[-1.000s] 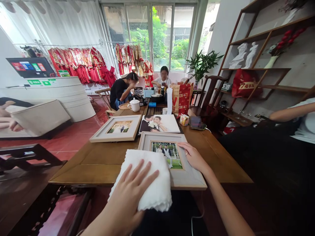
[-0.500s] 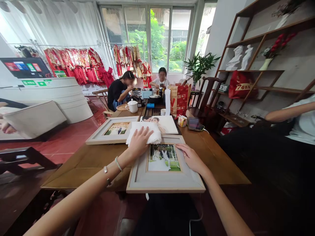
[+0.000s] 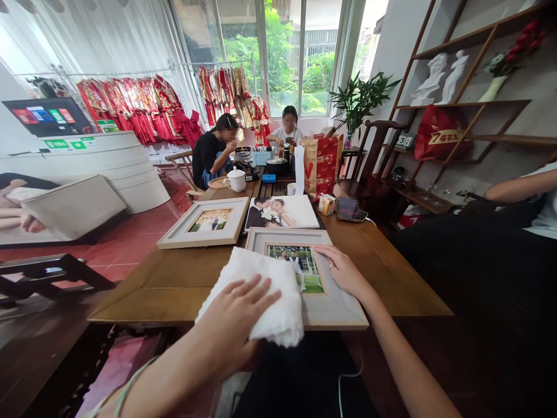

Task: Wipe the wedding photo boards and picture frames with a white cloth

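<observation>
A pale wooden photo frame [image 3: 324, 305] with a wedding picture lies at the near edge of the wooden table [image 3: 174, 284]. My left hand [image 3: 237, 319] lies flat, fingers spread, pressing a folded white cloth [image 3: 261, 287] onto the frame's near left part. My right hand [image 3: 343, 270] rests on the frame's right border, fingers stretched out, a ring on one finger. Farther back lie a second framed photo [image 3: 204, 222] and an unframed wedding print [image 3: 281, 212].
Two people sit at the table's far end among a white teapot [image 3: 237, 180], a black pot and a red paper bag [image 3: 322, 165]. A phone [image 3: 350, 210] and small box lie mid-table. Another person sits at my right. Shelves stand right, a sofa left.
My left hand has pulled the cloth from the frame's far left corner back toward me, down over the frame's near left side. The right hand has stayed on the frame's right border.
</observation>
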Motion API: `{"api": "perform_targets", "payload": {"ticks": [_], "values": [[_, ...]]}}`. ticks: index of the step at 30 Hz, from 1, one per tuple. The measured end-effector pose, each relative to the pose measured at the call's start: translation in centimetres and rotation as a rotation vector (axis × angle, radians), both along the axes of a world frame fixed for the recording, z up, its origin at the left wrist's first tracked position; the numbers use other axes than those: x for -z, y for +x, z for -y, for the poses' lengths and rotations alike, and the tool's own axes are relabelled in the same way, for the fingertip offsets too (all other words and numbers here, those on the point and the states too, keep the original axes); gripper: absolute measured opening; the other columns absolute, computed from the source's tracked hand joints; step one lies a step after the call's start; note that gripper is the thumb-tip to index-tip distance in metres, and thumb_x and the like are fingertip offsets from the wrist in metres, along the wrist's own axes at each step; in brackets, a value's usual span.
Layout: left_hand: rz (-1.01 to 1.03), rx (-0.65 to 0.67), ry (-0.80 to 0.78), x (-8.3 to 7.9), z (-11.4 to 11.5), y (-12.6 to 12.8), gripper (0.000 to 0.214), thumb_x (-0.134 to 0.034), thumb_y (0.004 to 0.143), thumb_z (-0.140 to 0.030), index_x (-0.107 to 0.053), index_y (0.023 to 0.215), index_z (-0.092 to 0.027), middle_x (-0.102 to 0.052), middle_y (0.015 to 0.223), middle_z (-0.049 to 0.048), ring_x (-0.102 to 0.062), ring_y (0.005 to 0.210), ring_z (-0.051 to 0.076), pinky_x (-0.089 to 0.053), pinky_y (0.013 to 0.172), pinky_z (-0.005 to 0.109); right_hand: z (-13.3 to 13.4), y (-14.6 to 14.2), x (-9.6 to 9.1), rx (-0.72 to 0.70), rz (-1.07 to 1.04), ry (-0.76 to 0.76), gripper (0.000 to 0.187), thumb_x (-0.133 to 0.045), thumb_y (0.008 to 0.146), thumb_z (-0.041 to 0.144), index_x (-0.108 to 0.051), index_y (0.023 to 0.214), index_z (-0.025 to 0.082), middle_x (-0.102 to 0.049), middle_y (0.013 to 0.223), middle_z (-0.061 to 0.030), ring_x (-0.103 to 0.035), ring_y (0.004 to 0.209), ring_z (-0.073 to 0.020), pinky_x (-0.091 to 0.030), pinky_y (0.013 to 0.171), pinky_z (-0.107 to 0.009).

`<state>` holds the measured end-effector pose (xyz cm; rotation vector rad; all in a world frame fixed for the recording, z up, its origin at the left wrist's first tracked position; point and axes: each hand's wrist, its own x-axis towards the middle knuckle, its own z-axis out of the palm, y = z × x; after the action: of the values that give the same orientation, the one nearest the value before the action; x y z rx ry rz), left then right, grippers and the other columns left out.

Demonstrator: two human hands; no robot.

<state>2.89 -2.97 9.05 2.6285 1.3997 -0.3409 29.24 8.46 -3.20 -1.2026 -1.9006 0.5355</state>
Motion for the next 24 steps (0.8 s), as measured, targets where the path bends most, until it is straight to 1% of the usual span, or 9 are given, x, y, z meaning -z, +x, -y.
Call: {"api": "perform_targets", "payload": {"ticks": [3, 4, 6, 8, 10, 15, 18, 21, 24], "values": [[0.047, -0.016, -0.008, 0.7, 2.7, 0.2, 0.092, -0.052, 0.06, -0.01, -0.026, 0.145, -0.03, -0.023, 0.154, 0.003, -0.02, 0.14, 0.027, -0.024, 0.111, 0.051, 0.0, 0.0, -0.1, 0.0, 0.013, 0.003, 0.058, -0.036, 0.07, -0.002, -0.064, 0.117, 0.018, -0.06, 0.127, -0.0093, -0.053, 0.12, -0.0209, -0.037, 0.108, -0.043], [0.069, -0.023, 0.021, 1.3, 3.0, 0.3, 0.094, -0.052, 0.058, -0.01, -0.024, 0.146, -0.031, -0.021, 0.154, 0.0026, -0.019, 0.141, 0.029, -0.024, 0.11, 0.053, 0.0, 0.0, -0.1, -0.003, 0.017, 0.004, 0.058, -0.036, 0.07, -0.002, -0.064, 0.116, 0.018, -0.06, 0.127, -0.0095, -0.053, 0.12, -0.0209, -0.037, 0.108, -0.043], [0.119, -0.024, 0.106, 2.5, 2.7, 0.5, 0.097, -0.052, 0.057, -0.008, -0.022, 0.146, -0.032, -0.02, 0.155, 0.0021, -0.017, 0.141, 0.03, -0.024, 0.109, 0.054, 0.0, 0.0, -0.1, -0.007, 0.016, 0.008, 0.058, -0.036, 0.07, -0.002, -0.064, 0.116, 0.018, -0.06, 0.127, -0.0095, -0.053, 0.12, -0.0207, -0.037, 0.107, -0.043], [0.137, -0.02, 0.191, 3.6, 1.3, 0.7, 0.097, -0.052, 0.057, -0.006, -0.022, 0.146, -0.031, -0.021, 0.154, 0.0034, -0.016, 0.141, 0.03, -0.024, 0.109, 0.053, 0.1, 0.0, 0.0, -0.003, 0.009, 0.01, 0.058, -0.036, 0.07, -0.002, -0.064, 0.116, 0.018, -0.06, 0.126, -0.0092, -0.053, 0.12, -0.0206, -0.037, 0.107, -0.043], [0.1, -0.006, 0.242, 4.3, -0.9, 1.0, 0.095, -0.053, 0.059, -0.003, -0.024, 0.145, -0.03, -0.024, 0.154, 0.006, -0.018, 0.141, 0.03, -0.024, 0.109, 0.052, 0.1, 0.0, 0.0, 0.001, 0.004, 0.005, 0.059, -0.036, 0.069, -0.002, -0.064, 0.117, 0.019, -0.06, 0.126, -0.0088, -0.053, 0.12, -0.0204, -0.037, 0.108, -0.043], [-0.023, 0.068, 0.345, 4.4, -7.5, 1.7, 0.084, -0.062, 0.07, -0.007, -0.029, 0.143, -0.029, -0.029, 0.151, 0.0104, -0.025, 0.139, 0.03, -0.025, 0.11, 0.049, 0.3, 0.1, 0.0, -0.016, -0.004, 0.004, 0.058, -0.036, 0.071, -0.001, -0.063, 0.118, 0.021, -0.059, 0.128, -0.0077, -0.053, 0.12, -0.0194, -0.036, 0.108, -0.043], [-0.029, 0.056, 0.419, 4.4, -10.6, 2.3, 0.08, -0.063, 0.073, -0.008, -0.029, 0.143, -0.028, -0.031, 0.15, 0.0128, -0.024, 0.139, 0.031, -0.026, 0.11, 0.048, 0.3, 0.0, -0.1, -0.013, 0.002, 0.008, 0.057, -0.037, 0.072, -0.001, -0.063, 0.117, 0.021, -0.06, 0.127, -0.0078, -0.054, 0.119, -0.0195, -0.037, 0.107, -0.043], [-0.004, 0.043, 0.446, 4.7, -12.3, 3.2, 0.077, -0.063, 0.076, -0.009, -0.029, 0.143, -0.024, -0.029, 0.15, 0.0157, -0.023, 0.139, 0.033, -0.026, 0.109, 0.047, 0.2, 0.0, -0.1, -0.004, 0.018, 0.0, 0.056, -0.037, 0.072, 0.0, -0.063, 0.118, 0.021, -0.059, 0.128, -0.0077, -0.053, 0.12, -0.0195, -0.037, 0.108, -0.043], [0.005, 0.049, 0.411, 5.0, -12.2, 4.3, 0.075, -0.062, 0.078, -0.012, -0.028, 0.144, -0.022, -0.025, 0.151, 0.0175, -0.02, 0.139, 0.036, -0.026, 0.108, 0.049, 0.2, 0.0, -0.1, 0.001, 0.018, -0.004, 0.058, -0.036, 0.071, -0.001, -0.063, 0.118, 0.02, -0.059, 0.127, -0.0079, -0.052, 0.121, -0.0194, -0.036, 0.108, -0.043]]}}
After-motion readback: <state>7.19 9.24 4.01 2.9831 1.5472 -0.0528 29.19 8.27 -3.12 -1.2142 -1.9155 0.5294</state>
